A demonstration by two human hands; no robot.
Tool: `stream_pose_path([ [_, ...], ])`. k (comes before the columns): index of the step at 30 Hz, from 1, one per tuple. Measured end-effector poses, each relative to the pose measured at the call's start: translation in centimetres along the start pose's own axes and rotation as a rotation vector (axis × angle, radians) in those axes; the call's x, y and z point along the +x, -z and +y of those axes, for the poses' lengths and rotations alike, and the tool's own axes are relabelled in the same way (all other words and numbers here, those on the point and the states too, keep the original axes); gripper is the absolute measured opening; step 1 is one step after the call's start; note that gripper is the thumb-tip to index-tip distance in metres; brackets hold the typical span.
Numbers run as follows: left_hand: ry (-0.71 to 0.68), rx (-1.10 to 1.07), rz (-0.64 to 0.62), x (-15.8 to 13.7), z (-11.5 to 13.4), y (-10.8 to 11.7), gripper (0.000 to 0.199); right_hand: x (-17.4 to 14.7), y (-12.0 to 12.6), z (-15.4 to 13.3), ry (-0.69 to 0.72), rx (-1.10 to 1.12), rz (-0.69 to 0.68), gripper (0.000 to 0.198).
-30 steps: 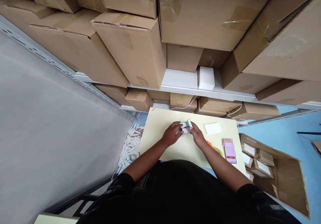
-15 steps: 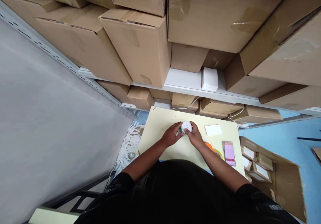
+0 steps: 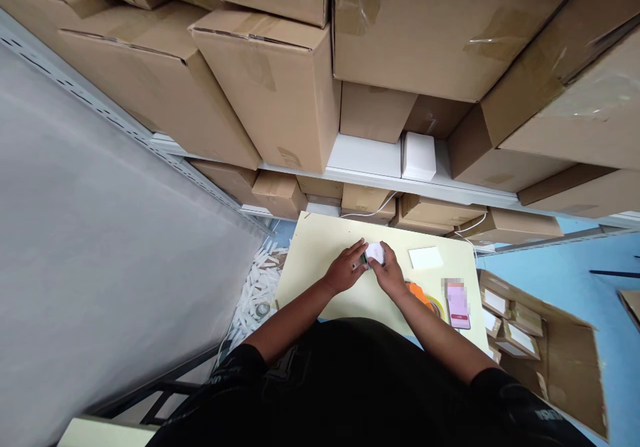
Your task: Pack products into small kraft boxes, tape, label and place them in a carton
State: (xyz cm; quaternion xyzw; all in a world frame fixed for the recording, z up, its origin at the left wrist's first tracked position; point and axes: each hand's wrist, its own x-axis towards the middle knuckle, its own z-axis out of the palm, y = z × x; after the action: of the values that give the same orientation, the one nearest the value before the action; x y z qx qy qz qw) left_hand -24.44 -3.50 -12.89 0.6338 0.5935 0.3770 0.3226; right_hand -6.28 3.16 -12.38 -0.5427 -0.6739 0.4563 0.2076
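Observation:
Over the pale yellow table (image 3: 316,247), my left hand (image 3: 344,270) and my right hand (image 3: 389,275) meet on a small white box (image 3: 375,252). Its top carries a small printed mark, and some green shows along its left side. Closed on that left side are the fingers of my left hand. My right hand grips the right side, thumb resting at the near edge. Fingers hide parts of the box. To the right of it lies a flat white rectangular piece (image 3: 425,257).
Beside my right forearm are an orange object (image 3: 419,293) and a yellow tape roll (image 3: 439,307), both partly covered. A phone (image 3: 459,307) lies at the table's right. An open carton (image 3: 570,367) holds several small boxes. Shelves (image 3: 365,157) with large cartons rise behind.
The small white box has turned slightly between my hands, and its printed mark sits differently. My left fingers have shifted a little along its side.

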Motion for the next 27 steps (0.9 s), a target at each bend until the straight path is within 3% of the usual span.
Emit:
stream_pose_path([
  [15,0.127,-0.164,0.049,-1.1,-1.6,-0.9,0.067,-0.1,-1.4,-0.6,0.009,-0.056,0.036,0.077],
  [21,0.241,-0.128,0.077,-1.3,-1.4,-0.6,0.089,-1.0,-0.4,1.6,-0.011,0.185,0.055,0.074],
  [23,0.277,-0.088,0.078,-1.6,-1.3,-0.6,0.079,-2.0,0.0,3.2,-0.065,0.208,0.047,0.070],
  [27,0.282,-0.022,0.042,-2.5,-1.5,-1.2,0.050,-3.7,-0.9,5.6,-0.184,0.192,-0.173,0.070],
])
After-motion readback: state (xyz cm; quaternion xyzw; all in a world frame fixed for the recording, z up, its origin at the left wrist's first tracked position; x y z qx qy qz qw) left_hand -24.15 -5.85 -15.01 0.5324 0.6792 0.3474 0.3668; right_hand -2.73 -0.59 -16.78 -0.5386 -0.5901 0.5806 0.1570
